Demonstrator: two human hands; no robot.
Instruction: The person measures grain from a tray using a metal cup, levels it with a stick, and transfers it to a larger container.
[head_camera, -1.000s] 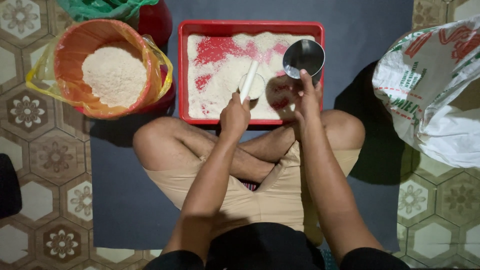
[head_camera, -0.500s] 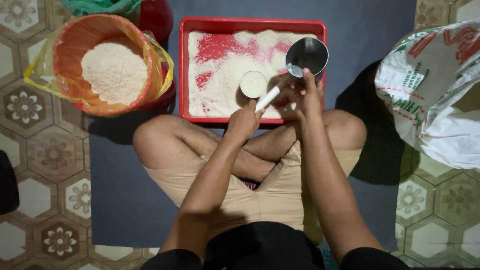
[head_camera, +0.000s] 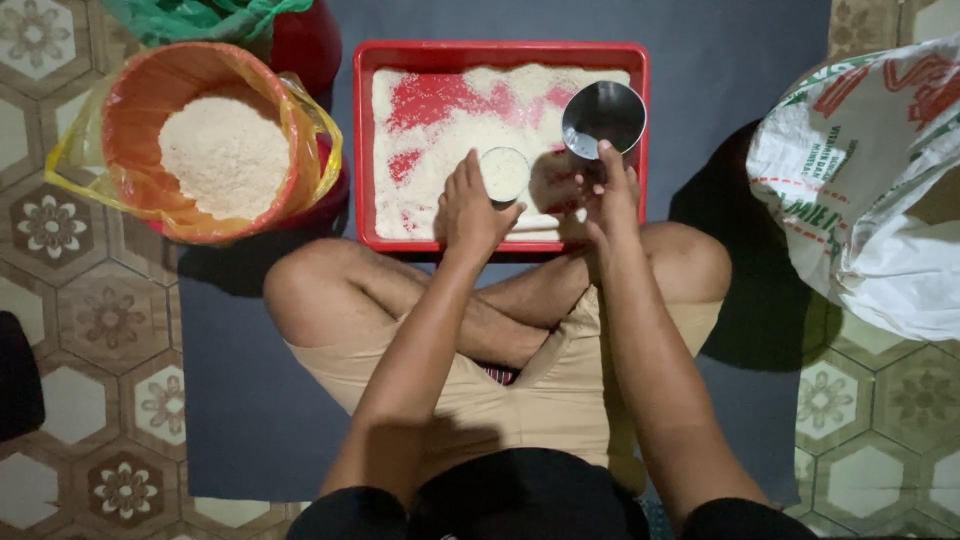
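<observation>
A red rectangular tray (head_camera: 500, 52) lies on the floor in front of my crossed legs, holding a thin, patchy layer of white grain. My left hand (head_camera: 468, 208) is over the tray's near half, its fingers wrapped around a small round cup (head_camera: 504, 172) filled level with white grain. My right hand (head_camera: 608, 195) is just to the right and grips the handle of a shiny metal scoop (head_camera: 603, 118), whose empty bowl faces up over the tray's right side.
An orange bucket (head_camera: 130, 110) lined with a yellow plastic bag and half full of grain stands left of the tray. Behind it is a red container (head_camera: 305, 40) with a green bag. A large white printed sack (head_camera: 870, 180) lies at the right. A dark mat (head_camera: 240, 400) covers the patterned tiles.
My left hand held a white stick over the cup; now the stick is out of sight and the hand is closed around the cup. The right hand and scoop barely moved.
</observation>
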